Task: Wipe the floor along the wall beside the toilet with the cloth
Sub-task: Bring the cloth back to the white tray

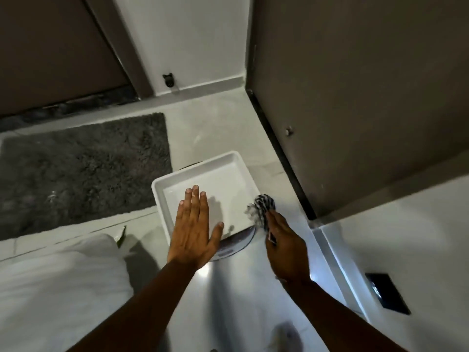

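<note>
My right hand (285, 247) grips a bunched black-and-white striped cloth (262, 208), held just above the pale floor (220, 128) beside the right edge of a white square tray (203, 163). My left hand (194, 229) is spread flat, fingers apart, over the near part of the tray and holds nothing. The tray sits on a round metallic object (236, 246) that shows under its near edge. A white wall (396, 237) with a skirting strip (330, 252) runs along the right. No toilet can be made out for certain.
A dark grey shaggy mat (81, 168) lies on the floor at left. A brown door (355, 97) stands open at right, its edge close to the cloth. White fabric (58, 288) fills the lower left. A black wall plate (387, 293) sits low at right.
</note>
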